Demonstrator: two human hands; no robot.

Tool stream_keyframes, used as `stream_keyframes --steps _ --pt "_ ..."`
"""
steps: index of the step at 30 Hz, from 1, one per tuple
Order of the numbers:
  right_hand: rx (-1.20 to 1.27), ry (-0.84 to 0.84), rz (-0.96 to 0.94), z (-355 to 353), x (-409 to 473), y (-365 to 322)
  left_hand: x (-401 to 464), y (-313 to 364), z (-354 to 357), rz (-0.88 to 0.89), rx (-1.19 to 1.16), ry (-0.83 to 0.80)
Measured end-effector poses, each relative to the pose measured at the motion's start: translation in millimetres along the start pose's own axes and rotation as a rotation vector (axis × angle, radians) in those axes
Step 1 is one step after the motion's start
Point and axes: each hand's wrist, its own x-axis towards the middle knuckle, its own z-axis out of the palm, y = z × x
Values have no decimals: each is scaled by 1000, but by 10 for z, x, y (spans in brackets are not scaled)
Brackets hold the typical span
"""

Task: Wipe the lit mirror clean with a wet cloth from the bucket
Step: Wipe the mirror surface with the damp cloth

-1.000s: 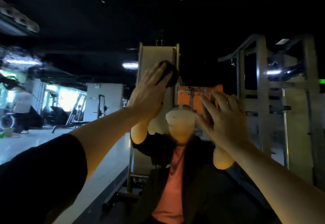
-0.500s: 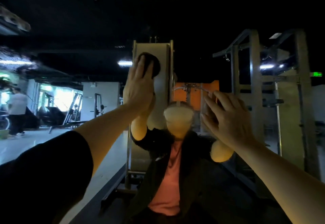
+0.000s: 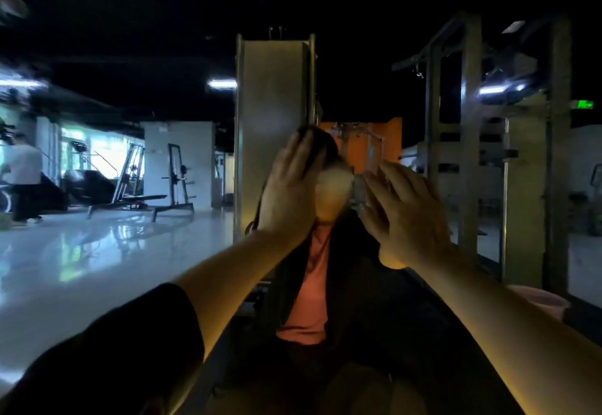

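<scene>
Since the earlier frame the left hand (image 3: pixel 288 193) has been brought down the mirror (image 3: pixel 97 251) from high on the reflected tan machine column (image 3: pixel 273 88) to just below it, level with the reflected head. A dark cloth (image 3: pixel 317 145) is pressed flat against the glass under its straight fingers, and only the cloth's upper edge can be seen above them. The right hand (image 3: pixel 407 209) is held flat and relaxed on the glass just right of the cloth, with nothing grasped. A pink bucket rim (image 3: pixel 540 300) is seen low and well to the right of the column.
</scene>
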Motion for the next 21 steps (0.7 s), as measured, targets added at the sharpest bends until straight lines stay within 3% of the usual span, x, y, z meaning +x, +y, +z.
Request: stream_keyframes --steps 2,4,6,10,12,14,16,21 --pt "15 -47 -4 4 -165 -143 -474 149 77 225 -1 -128" --pt "6 -57 -2 14 -323 -251 -760 -39 40 325 29 -197" --pt "0 -45 -2 32 -436 -298 -816 -352 -25 210 61 -160" --pt "9 -7 28 84 -499 -369 -748 -372 -42 -254 18 43" --pt "30 -2 39 109 -539 -457 -925 -131 84 -168 1 24" --pt "42 -23 3 137 -634 -558 -1292 23 134 65 8 -100" --pt "39 -33 -31 152 -730 -632 -1675 -62 84 152 10 -197" --pt "45 -1 -1 207 -777 -692 -1792 -501 -105 -288 -18 -53"
